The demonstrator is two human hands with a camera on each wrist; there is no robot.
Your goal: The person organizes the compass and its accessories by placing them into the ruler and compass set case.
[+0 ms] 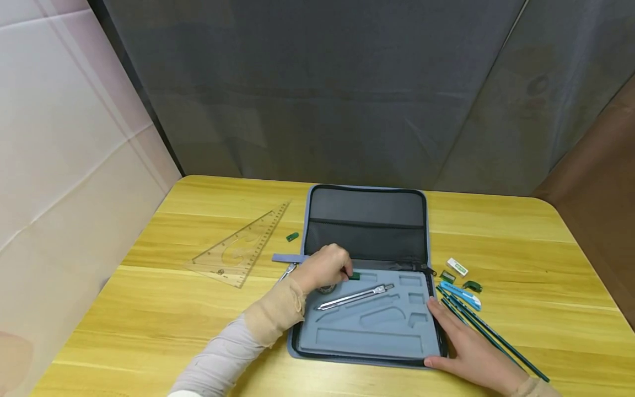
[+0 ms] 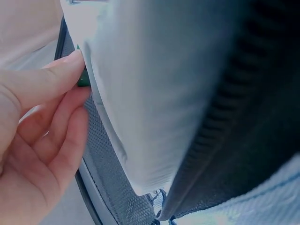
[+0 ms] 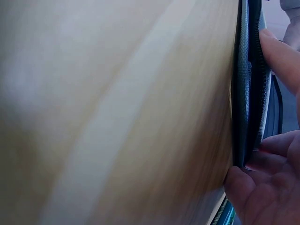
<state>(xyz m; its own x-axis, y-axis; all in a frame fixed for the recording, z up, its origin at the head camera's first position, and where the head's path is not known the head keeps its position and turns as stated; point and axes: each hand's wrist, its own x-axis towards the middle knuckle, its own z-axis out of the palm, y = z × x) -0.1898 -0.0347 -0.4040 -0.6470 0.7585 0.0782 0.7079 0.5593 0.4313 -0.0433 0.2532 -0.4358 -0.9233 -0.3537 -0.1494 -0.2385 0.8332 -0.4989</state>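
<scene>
An unzipped stationery case [image 1: 367, 242] lies spread on the table, its grey-blue moulded tray [image 1: 369, 341] toward me. At the tray's far slots my left hand [image 1: 324, 267] pinches a small dark green block [image 1: 354, 276], whose kind I cannot tell; thumb and fingers hide most of it in the left wrist view. My right hand [image 1: 466, 347] grips the case's near right edge, thumb at the corner. A silver compass [image 1: 354, 296] lies slantwise over the tray. Partly hidden by my left wrist are a round item [image 1: 326, 288] and a silver metal tool [image 1: 288, 271].
Left of the case lie a clear set square [image 1: 238, 248] and a small green piece [image 1: 292, 236]. On its right are a white eraser [image 1: 457, 267], small green items [image 1: 472, 286], a blue cutter [image 1: 461, 296] and several dark green pencils [image 1: 496, 336]. A strap [image 1: 289, 257] sticks out left.
</scene>
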